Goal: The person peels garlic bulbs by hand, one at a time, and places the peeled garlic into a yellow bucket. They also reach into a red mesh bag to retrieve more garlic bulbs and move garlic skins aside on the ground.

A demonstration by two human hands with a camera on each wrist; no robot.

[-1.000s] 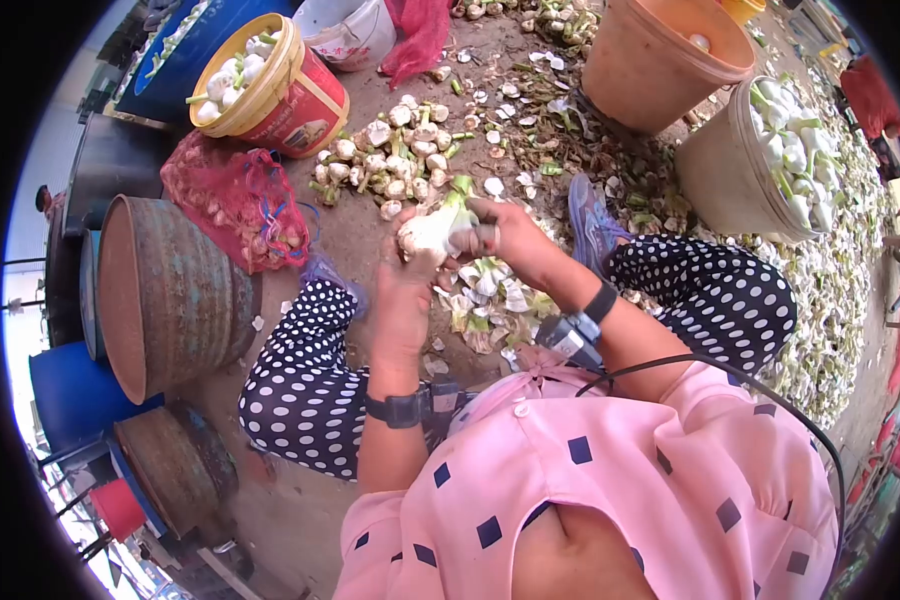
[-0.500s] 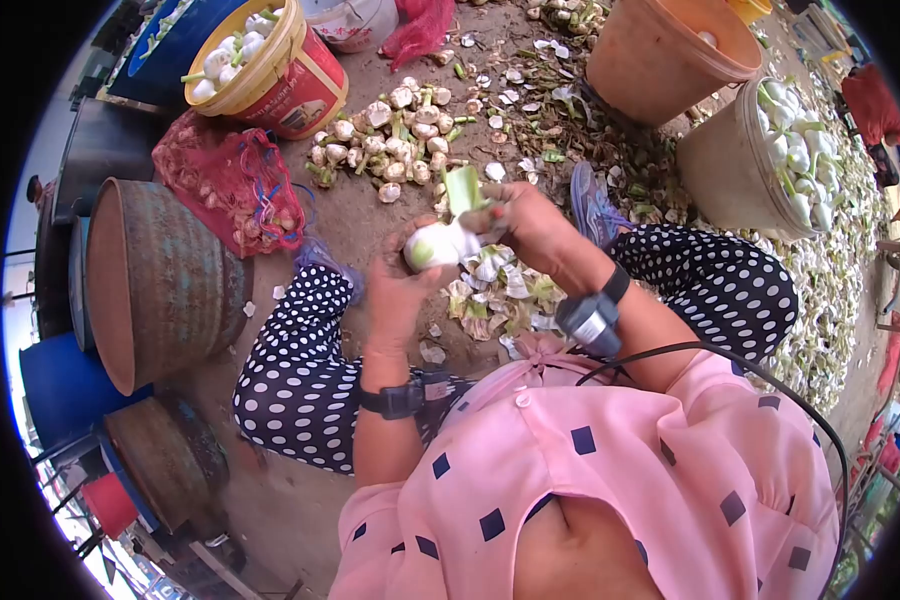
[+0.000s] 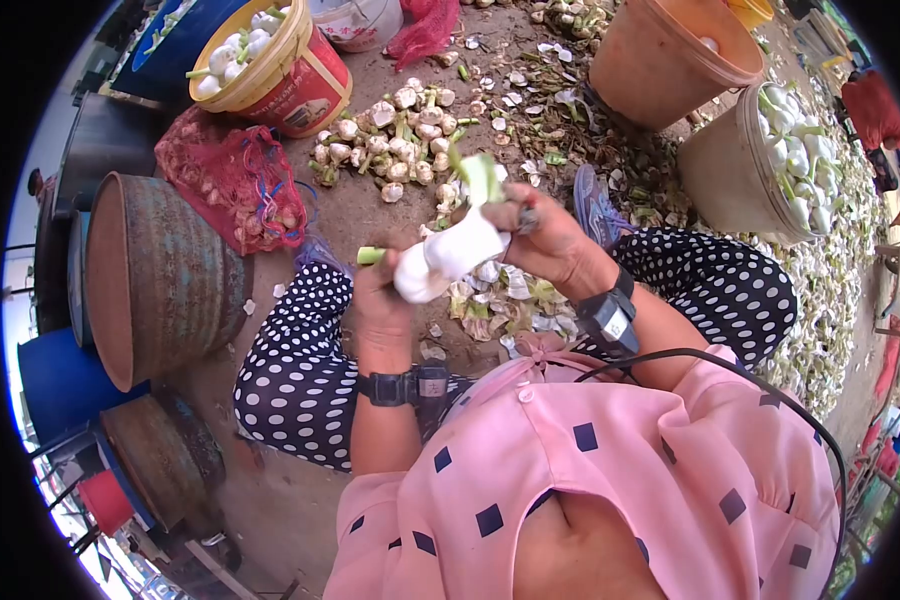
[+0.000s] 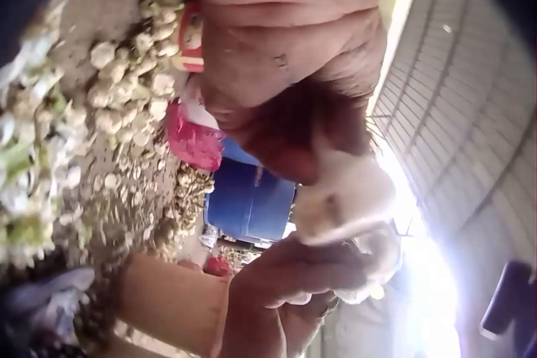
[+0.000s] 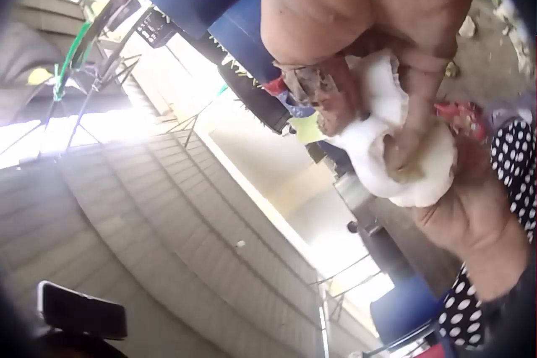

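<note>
A white garlic bulb (image 3: 417,277) is gripped by my left hand (image 3: 382,295), with a cut green stem end (image 3: 370,256) sticking out beyond the fingers. My right hand (image 3: 550,235) pinches white skin (image 3: 467,243) at the bulb's other side, and a green leaf strip (image 3: 481,178) stands up from it. In the left wrist view the bulb (image 4: 348,198) lies between both hands. The right wrist view shows the bulb (image 5: 419,161) with right-hand fingers (image 5: 403,146) against it; something dark wraps one finger.
Beyond the hands lies a pile of garlic bulbs (image 3: 395,135). Peeled skins (image 3: 490,310) litter the ground between the feet. A yellow-rimmed bucket (image 3: 300,90) and a red net bag (image 3: 230,185) stand left; an orange bucket (image 3: 660,65) and a garlic-filled white bucket (image 3: 720,170) stand right.
The right hand has moved right, away from the left, drawing the skin and leaf strip outward. The bulb looks whiter and smoother than a second ago, and the left hand is slightly lower.
</note>
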